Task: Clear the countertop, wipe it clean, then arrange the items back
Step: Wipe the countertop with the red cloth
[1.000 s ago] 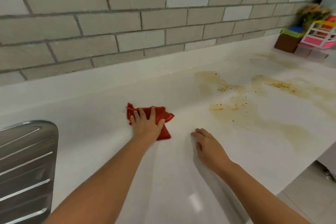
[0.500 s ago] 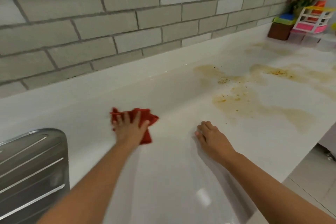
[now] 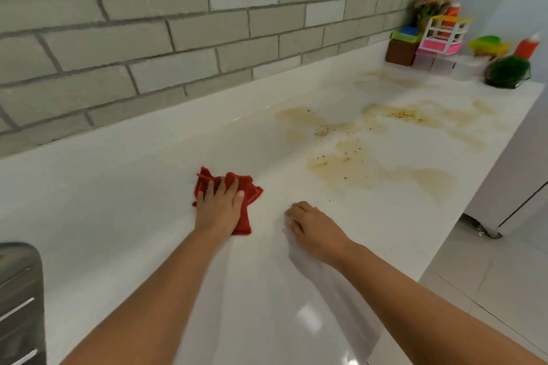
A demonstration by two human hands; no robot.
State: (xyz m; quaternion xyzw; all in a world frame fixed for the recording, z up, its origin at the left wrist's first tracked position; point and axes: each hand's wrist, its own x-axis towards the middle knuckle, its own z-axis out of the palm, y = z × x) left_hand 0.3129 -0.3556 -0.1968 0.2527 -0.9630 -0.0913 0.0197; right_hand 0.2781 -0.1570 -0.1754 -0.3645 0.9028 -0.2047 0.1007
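Observation:
A crumpled red cloth (image 3: 248, 190) lies on the white countertop (image 3: 124, 210), a little left of the middle. My left hand (image 3: 219, 207) presses flat on it with straight fingers. My right hand (image 3: 311, 224) rests on the bare counter just to the right of the cloth, fingers loosely bent, holding nothing. Brownish stains with dark specks (image 3: 350, 163) spread over the counter further right, apart from the cloth.
Items crowd the far right end: a brown box (image 3: 400, 52), a pink and white rack (image 3: 443, 37), a green bushy object (image 3: 508, 71), a red bottle (image 3: 526, 46). A steel sink drainboard (image 3: 20, 302) lies at lower left. A grey brick wall backs the counter.
My left hand slid the red cloth leftward, then a little back to the right. My right hand has stayed on the counter. The camera has turned, showing more of the right end.

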